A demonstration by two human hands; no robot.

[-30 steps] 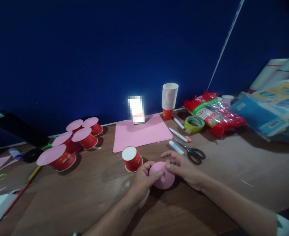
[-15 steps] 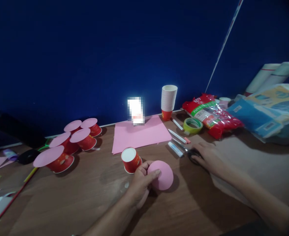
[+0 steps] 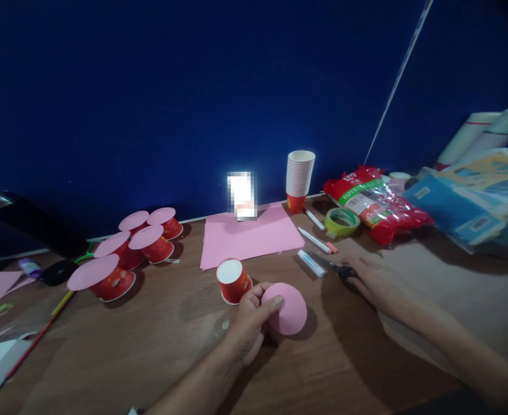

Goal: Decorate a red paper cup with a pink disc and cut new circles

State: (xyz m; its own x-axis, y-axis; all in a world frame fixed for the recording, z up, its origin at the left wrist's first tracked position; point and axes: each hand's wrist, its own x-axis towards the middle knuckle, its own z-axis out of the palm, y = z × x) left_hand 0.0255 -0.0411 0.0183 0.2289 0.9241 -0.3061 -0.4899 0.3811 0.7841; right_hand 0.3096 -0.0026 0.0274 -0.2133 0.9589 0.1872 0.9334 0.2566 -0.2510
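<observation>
My left hand (image 3: 251,323) pinches a round pink paper disc (image 3: 289,311) between thumb and fingers, just above the table. Beside its fingertips an upturned red paper cup (image 3: 234,282) shows its white base. Over at the right, my right hand (image 3: 368,282) lies at the black handles of a pair of scissors (image 3: 345,271), its fingers loosely apart around them. The scissors rest flat, with their blades pointing left towards a glue stick (image 3: 311,263). Pink paper sheets (image 3: 251,236) lie farther back.
Several upturned red cups topped with pink discs (image 3: 152,245) stand at left. A stack of paper cups (image 3: 300,178), pens (image 3: 316,239), green tape (image 3: 341,222) and a red cup package (image 3: 377,202) sit at back right. A bright, blurred phone-like object (image 3: 242,196) leans against the blue wall.
The view has shifted slightly. My right hand has moved a little to the right, and more of the scissors' handles shows. My left hand keeps the pink disc beside the cup.
</observation>
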